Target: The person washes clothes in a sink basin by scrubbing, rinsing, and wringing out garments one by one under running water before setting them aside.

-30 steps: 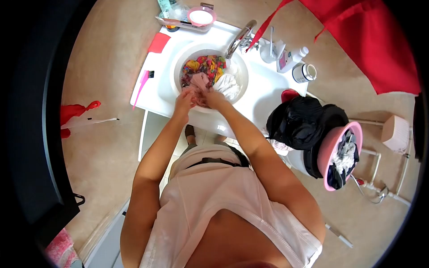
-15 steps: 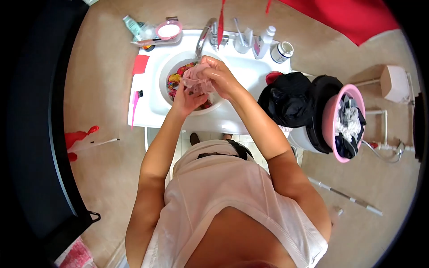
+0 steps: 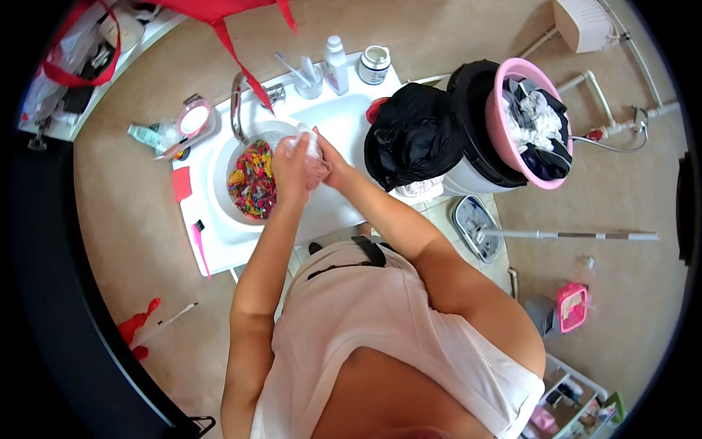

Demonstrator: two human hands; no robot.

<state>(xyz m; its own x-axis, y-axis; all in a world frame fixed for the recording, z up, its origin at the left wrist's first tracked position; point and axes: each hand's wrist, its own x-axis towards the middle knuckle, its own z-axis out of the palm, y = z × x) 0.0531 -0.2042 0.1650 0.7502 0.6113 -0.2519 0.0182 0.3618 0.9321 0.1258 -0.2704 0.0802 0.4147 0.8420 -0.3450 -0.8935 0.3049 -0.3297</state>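
Note:
Over the right rim of the round basin [image 3: 218, 201], both hands squeeze a bunched, wet-looking pale pink cloth [image 3: 316, 173]. A whitish part of it sticks out at the top. My left hand [image 3: 291, 170] is closed around its left side, and my right hand [image 3: 333, 162] grips it from the right. Some of the cloth is hidden by the fingers. In the basin, beside my left hand, lies a multicoloured patterned fabric [image 3: 252, 183] in water, below the faucet [image 3: 236, 110].
Right of the sink, black clothing [image 3: 413, 135] hangs over a white tub, with a pink basin [image 3: 497, 121] of clothes beside it. A white bottle [image 3: 336, 66], a jar [image 3: 374, 64] and a toothbrush cup [image 3: 308, 82] line the back edge. A red strap [image 3: 245, 69] hangs near the faucet.
My view has turned toward the right. Both hands have moved with the pink cloth from above the basin's middle to its right rim, and the cloth is now bunched tighter.

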